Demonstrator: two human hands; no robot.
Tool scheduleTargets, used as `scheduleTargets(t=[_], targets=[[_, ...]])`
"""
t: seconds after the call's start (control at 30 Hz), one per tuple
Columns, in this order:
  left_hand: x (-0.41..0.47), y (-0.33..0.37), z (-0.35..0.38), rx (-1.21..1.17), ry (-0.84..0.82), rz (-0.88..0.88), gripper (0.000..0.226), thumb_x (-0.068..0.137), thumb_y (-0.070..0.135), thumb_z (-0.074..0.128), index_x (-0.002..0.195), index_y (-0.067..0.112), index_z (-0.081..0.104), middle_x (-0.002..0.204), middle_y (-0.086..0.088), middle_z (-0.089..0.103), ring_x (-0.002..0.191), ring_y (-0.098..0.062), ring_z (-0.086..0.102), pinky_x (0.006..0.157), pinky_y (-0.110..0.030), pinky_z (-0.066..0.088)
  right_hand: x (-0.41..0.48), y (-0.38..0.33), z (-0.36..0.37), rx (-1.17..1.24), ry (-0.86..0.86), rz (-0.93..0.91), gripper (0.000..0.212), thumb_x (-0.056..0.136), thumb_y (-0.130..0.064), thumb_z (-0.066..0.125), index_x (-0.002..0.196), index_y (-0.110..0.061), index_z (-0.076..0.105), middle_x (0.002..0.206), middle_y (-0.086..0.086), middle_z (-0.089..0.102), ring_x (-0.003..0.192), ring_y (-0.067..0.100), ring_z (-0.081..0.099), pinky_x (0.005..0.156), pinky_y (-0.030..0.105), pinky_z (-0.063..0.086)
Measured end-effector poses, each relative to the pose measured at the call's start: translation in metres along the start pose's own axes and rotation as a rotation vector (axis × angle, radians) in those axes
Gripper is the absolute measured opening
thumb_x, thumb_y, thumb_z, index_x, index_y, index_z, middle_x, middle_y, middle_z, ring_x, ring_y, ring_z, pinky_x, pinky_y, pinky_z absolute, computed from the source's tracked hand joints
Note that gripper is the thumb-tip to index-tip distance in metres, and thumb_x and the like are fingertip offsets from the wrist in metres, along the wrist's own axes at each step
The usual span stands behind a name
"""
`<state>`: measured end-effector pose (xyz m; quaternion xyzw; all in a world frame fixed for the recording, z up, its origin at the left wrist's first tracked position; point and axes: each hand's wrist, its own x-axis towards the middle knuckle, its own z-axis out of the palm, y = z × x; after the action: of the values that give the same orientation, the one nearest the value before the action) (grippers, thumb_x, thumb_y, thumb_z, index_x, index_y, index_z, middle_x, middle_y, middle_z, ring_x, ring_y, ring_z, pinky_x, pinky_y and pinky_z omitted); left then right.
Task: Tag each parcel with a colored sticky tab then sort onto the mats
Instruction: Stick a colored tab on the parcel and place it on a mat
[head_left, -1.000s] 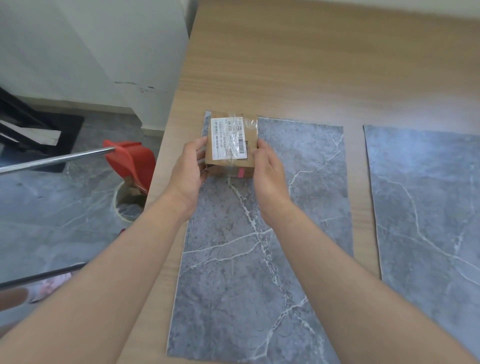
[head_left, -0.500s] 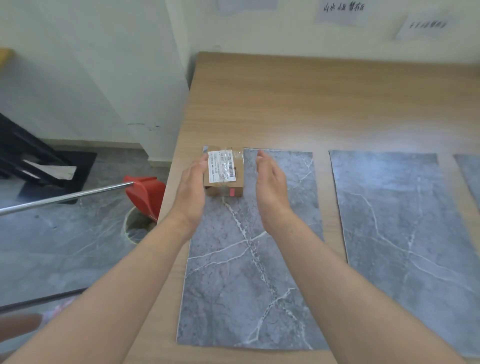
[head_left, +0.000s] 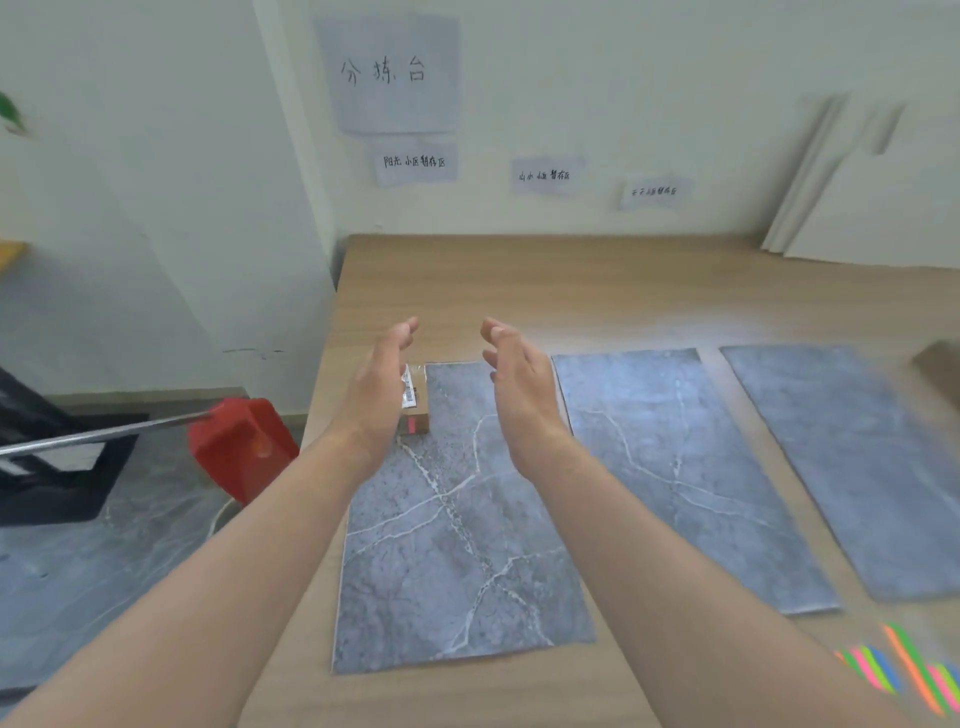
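A: What's biggest here?
B: The desk (head_left: 571, 291). Next the left mat (head_left: 457, 545), bottom middle.
A: And the left hand (head_left: 379, 395) and right hand (head_left: 519, 395)?
B: Both open in the middle of the frame, holding nothing.
A: The parcel (head_left: 418, 400)?
B: On that mat's top left corner, partly behind the left hand. A pink tab (head_left: 411, 425) is on it.

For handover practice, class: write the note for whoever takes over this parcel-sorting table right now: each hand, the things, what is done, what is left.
Left hand: open, holding nothing, in front of the parcel.
Right hand: open, holding nothing, above the left mat.
Parcel: on that mat's far left corner, pink tab on its near face.
Sticky tabs: near right of the table.
Done: this parcel tagged and placed.
Left: any further parcels; the blurred brown thing at far right may be one.
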<state>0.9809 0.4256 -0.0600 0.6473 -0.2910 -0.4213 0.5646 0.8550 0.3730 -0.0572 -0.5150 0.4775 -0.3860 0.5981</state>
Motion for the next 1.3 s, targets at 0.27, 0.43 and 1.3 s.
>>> scheduleTargets(t=[0.27,0.43,1.3], targets=[[-0.058,0.054,0.04,-0.038,-0.059,0.118,0.05,0.096,0.055,0.035,0.14,0.038,0.054,0.145,0.015,0.05,0.137,-0.017,0.043,0.121,-0.044,0.026,-0.052,-0.058,-0.047,0.034,0.039,-0.1,0.044,0.099,-0.038,0.048,0.136,-0.019,0.064,0.139,-0.008,0.062,0.133,0.013,0.054,0.118,0.039,0.038],[-0.092,0.067,0.072,-0.05,-0.055,0.149,0.045,0.104,0.045,0.032,0.144,0.033,0.05,0.151,0.01,0.045,0.143,-0.02,0.037,0.122,-0.043,0.025,-0.068,-0.068,-0.081,0.049,0.01,-0.149,0.045,0.097,-0.039,0.048,0.135,-0.02,0.064,0.139,-0.009,0.062,0.133,0.013,0.054,0.118,0.04,0.038],[-0.219,-0.021,0.246,-0.018,-0.133,0.044,0.051,0.102,0.054,0.027,0.143,0.033,0.051,0.147,0.013,0.048,0.136,-0.019,0.043,0.118,-0.04,0.031,-0.162,-0.002,-0.287,0.052,0.055,-0.011,0.038,0.107,-0.028,0.043,0.137,-0.019,0.064,0.136,-0.008,0.064,0.124,0.011,0.06,0.109,0.035,0.047]])
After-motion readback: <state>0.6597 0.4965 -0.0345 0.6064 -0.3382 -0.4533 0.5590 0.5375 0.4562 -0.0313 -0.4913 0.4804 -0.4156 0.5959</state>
